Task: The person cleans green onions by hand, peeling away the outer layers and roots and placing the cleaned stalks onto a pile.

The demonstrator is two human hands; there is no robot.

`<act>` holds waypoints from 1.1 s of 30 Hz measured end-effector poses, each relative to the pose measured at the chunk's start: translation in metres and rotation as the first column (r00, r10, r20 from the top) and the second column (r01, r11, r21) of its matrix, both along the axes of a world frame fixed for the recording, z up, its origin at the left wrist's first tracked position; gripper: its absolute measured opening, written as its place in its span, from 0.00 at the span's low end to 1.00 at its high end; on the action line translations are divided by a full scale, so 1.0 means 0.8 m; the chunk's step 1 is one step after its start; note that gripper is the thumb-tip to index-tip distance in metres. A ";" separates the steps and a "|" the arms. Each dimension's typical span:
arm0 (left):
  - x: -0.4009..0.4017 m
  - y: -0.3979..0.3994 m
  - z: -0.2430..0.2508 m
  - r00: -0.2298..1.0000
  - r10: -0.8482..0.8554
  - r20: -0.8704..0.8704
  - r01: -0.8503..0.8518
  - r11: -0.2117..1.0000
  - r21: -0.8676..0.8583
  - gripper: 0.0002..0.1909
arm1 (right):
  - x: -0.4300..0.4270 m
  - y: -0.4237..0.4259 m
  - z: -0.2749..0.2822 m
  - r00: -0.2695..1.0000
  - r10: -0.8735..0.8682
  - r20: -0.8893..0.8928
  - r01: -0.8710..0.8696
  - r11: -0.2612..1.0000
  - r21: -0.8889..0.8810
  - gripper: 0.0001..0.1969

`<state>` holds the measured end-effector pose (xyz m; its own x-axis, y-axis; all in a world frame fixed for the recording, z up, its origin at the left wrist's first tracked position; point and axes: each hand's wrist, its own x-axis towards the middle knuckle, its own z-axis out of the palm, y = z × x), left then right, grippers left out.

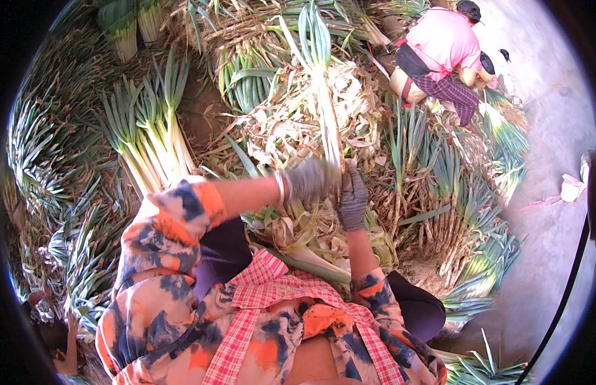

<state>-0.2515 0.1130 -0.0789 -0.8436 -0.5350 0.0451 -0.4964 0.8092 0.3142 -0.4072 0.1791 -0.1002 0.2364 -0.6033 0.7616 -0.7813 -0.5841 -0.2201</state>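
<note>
A long green onion (325, 113) points away from me, leaves at the far end, pale stalk towards my hands. My right hand (351, 199), in a grey glove, grips its near end. My left hand (310, 180), also gloved in grey, is motion-blurred at the stalk's lower part, beside my right hand; whether its fingers are closed is unclear. Beneath the onion spreads a heap of dry, peeled outer leaves (283, 125). Left of my left hand lie several onions with clean pale stalks (156, 154). Another pale stalk (317, 260) lies across near my lap.
Unpeeled onions with browned stalks and roots (435, 192) lie to the right. Bundled onions (249, 79) lie ahead; more leaves (38, 159) cover the left. A co-worker in pink (444, 41) bends at the upper right. Part of another person (62, 341) shows at the lower left.
</note>
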 end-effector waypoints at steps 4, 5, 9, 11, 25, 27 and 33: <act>0.050 -0.009 -0.039 0.834 -0.541 -0.111 0.519 0.836 -0.176 0.16 | -0.036 -0.002 -0.031 0.908 -0.105 0.406 -0.104 0.881 0.461 0.12; 0.073 -0.037 -0.054 0.766 -0.588 -0.259 0.537 0.807 -0.245 0.18 | -0.016 0.012 0.003 0.798 -0.134 0.587 -0.234 0.829 0.508 0.10; 0.116 -0.091 0.107 0.374 0.812 -0.447 -0.146 0.528 0.837 0.24 | -0.029 0.056 0.030 0.653 -0.277 0.705 -0.437 0.623 0.649 0.11; 0.118 -0.087 0.134 0.522 0.773 -0.360 0.018 0.412 0.911 0.23 | -0.041 0.053 -0.003 0.818 -0.151 0.555 -0.190 0.840 0.508 0.11; 0.150 -0.124 0.094 0.229 0.861 -0.454 0.158 0.428 0.890 0.13 | -0.052 0.099 0.024 0.639 -0.364 0.677 -0.217 0.759 0.613 0.12; 0.111 -0.096 0.111 0.389 0.828 -0.404 0.171 0.367 0.915 0.24 | -0.055 0.096 0.009 0.603 -0.370 0.707 -0.254 0.751 0.610 0.12; 0.090 -0.109 0.159 0.604 0.797 0.011 -0.555 0.411 0.723 0.12 | -0.059 0.106 0.011 0.590 -0.399 0.702 -0.255 0.733 0.631 0.12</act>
<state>-0.1792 0.0259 0.0484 -0.1872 -0.9121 -0.3648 -0.5693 -0.2019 0.7969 -0.4541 0.2640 -0.0915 -0.2901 -0.9563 0.0372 -0.1437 0.0051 -0.9896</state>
